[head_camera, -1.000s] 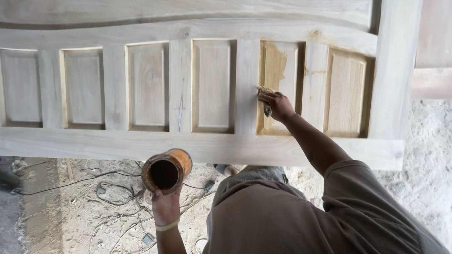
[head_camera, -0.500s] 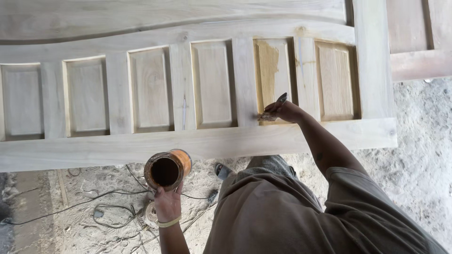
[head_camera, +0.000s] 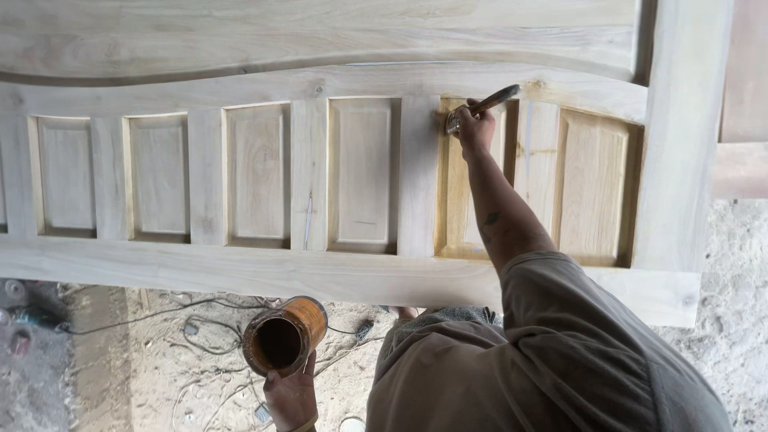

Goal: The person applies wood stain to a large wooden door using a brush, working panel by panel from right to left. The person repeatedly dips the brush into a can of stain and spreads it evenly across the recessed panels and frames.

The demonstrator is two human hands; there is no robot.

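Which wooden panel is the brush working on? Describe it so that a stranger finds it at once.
Start at the long pale wooden frame with its row of recessed panels. Follow the right hand holding the brush to the panel under it, second from the right end. Unlike the pale bare panels to its left, it looks yellowish and wet with finish.

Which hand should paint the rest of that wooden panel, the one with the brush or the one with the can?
Probably the right hand. It grips the brush with the bristles at the top of the half-coated panel. The left hand is low, away from the wood, holding the can.
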